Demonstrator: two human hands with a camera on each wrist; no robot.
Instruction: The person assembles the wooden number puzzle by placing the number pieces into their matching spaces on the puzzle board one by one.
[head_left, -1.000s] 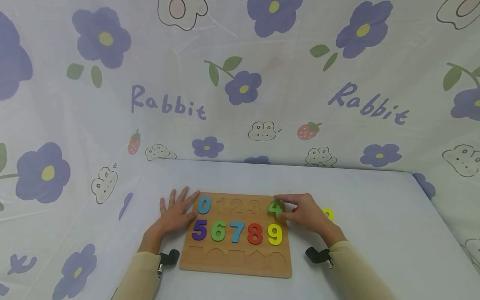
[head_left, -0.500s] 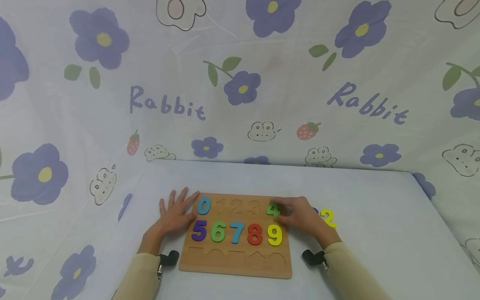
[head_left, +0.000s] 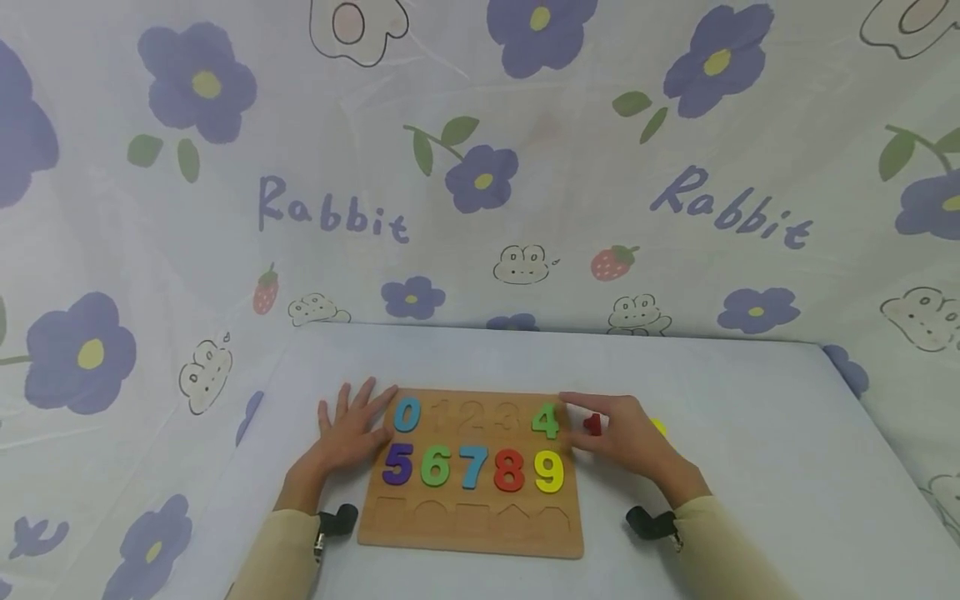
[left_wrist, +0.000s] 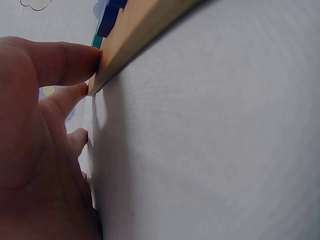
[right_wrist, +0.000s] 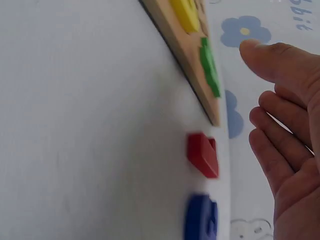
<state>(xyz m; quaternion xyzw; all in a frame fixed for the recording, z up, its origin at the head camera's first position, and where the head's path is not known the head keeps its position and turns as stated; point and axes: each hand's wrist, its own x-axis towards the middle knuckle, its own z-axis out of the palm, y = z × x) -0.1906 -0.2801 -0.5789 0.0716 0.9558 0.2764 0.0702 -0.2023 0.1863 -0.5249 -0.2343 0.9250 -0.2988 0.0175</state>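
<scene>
Fingers (right_wrist: 270, 155) of the person's right hand (head_left: 628, 429) are released, holding nothing, with thumb and index finger spread apart at the right edge of a flat, light-brown wooden number board (head_left: 471, 535). Whether their tips touch that edge cannot be told. Just beside them, at the right end of the board's top row, lies a green numeral 4 (head_left: 545, 421), its upper surface standing above the wood. The left hand (head_left: 348, 437) has its fingers extended and fanned, the thumb against the board's left edge and the index fingertip at the far left corner.

Beyond the board's right side, a small red piece (head_left: 593, 424) lies near the right hand, partly hidden, with a dark blue piece (right_wrist: 197, 217) next to it in the right wrist view and a yellow piece (head_left: 658, 427) mostly covered by the hand.

Farther along the top row come carved outlines of 1, 2 and 3, then a light-blue 0 (head_left: 407, 414). The middle row holds a purple 5 (head_left: 397, 464), green 6 (head_left: 435, 466), blue 7 (head_left: 473, 467), red 8 (head_left: 509, 471) and yellow 9 (head_left: 549, 472). Beige sleeves (head_left: 281, 554) reach across a white tabletop (head_left: 787, 467), backed by pale cloth (head_left: 570, 200) printed with purple flowers and "Rabbit".
</scene>
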